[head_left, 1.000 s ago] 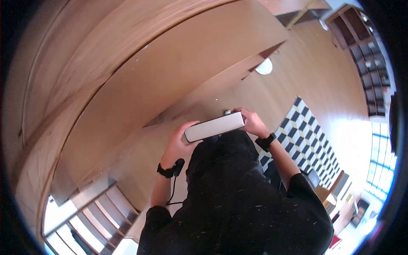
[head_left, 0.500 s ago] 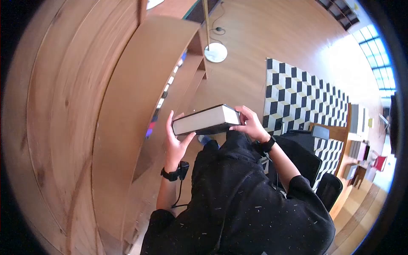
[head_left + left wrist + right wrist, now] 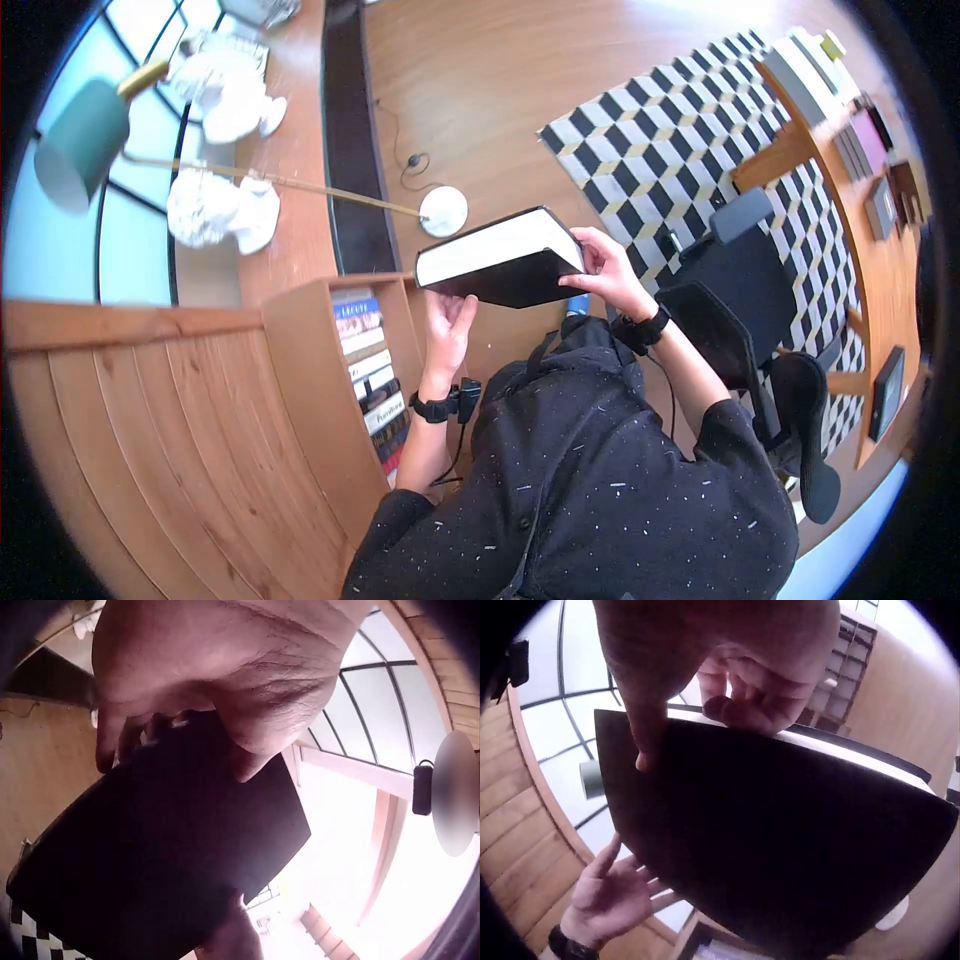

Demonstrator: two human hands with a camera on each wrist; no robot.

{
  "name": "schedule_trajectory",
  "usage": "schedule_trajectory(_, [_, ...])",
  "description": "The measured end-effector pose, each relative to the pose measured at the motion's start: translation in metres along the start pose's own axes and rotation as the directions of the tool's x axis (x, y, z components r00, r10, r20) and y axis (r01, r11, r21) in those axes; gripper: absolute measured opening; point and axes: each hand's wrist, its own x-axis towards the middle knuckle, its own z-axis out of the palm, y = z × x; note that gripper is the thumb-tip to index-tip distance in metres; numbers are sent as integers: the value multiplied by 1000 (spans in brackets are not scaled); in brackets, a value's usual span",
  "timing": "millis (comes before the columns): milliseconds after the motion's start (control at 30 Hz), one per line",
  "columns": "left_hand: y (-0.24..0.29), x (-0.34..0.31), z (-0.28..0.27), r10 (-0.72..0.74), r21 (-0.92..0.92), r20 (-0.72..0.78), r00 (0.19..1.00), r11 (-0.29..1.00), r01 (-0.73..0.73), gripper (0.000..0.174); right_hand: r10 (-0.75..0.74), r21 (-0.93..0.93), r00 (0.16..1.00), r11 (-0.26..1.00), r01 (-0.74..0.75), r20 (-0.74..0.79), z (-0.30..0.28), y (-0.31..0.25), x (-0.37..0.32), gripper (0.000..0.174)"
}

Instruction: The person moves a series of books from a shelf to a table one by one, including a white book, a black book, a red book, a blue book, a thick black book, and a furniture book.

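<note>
A thick hardcover book (image 3: 510, 278) with black covers and white page edges is held out in front of the body, tilted so its pages face up. My left hand (image 3: 447, 325) supports its left end, thumb against the near cover and fingers partly hidden beyond the edge. At the opposite end my right hand (image 3: 612, 270) grips the book, the thumb on the black cover. In the right wrist view, curled fingers of that hand (image 3: 757, 697) lie at the white page edge. The dark cover (image 3: 165, 832) fills much of the left wrist view.
A low bookcase (image 3: 375, 385) with a row of books stands to the left. Behind it are white busts (image 3: 225, 210) and a green-shaded floor lamp (image 3: 85, 140) with a white round base (image 3: 443, 211). To the right are a black chair (image 3: 740, 290), a patterned rug (image 3: 640, 130) and a wooden desk (image 3: 885, 330).
The head view has turned, bringing the busts, lamp shade and bookcase's books into sight. Both hands have raised the book in the view and tilted it, showing more black cover.
</note>
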Motion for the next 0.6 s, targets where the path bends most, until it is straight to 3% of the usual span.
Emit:
schedule_trajectory(67, [9, 24, 19, -72, 49, 188, 980, 997, 64, 43, 21, 157, 991, 988, 1, -136, -16, 1, -2, 56])
schedule_trajectory(100, [7, 38, 33, 14, 14, 236, 972, 1000, -18, 50, 68, 193, 983, 981, -35, -170, -26, -9, -4, 56])
schedule_trajectory(133, [5, 50, 42, 31, 10, 322, 946, 999, -36, 58, 73, 231, 976, 973, -24, -207, -35, -12, -6, 52])
schedule_trajectory(233, [16, 76, 68, -45, 51, 472, 881, 998, 23, 61, 110, 460, 927, 885, 73, -359, -54, -10, -12, 43])
schedule_trajectory(333, [32, 102, 94, -38, 63, 641, 766, 998, -3, 61, 202, 489, 863, 870, 59, -464, -70, -13, -18, 38])
schedule_trajectory(400, [35, 117, 107, -89, 176, 629, 772, 984, -30, 61, 234, 497, 849, 867, 39, -474, -79, -10, -16, 38])
schedule_trajectory(433, [29, 129, 112, -28, 172, 645, 763, 979, -109, 60, 178, 424, 813, 901, 92, -555, -80, -7, -11, 41])
schedule_trajectory(467, [29, 138, 116, -40, 173, 658, 752, 980, -99, 60, 119, 343, 774, 930, 133, -622, -81, -6, -8, 45])
schedule_trajectory(500, [33, 148, 122, -53, 162, 676, 735, 984, -78, 59, 177, 356, 772, 932, 67, -610, -85, -9, -8, 49])
schedule_trajectory(600, [46, 181, 135, -49, 160, 719, 693, 982, -97, 55, 150, 309, 694, 945, 110, -705, -89, -17, 13, 51])
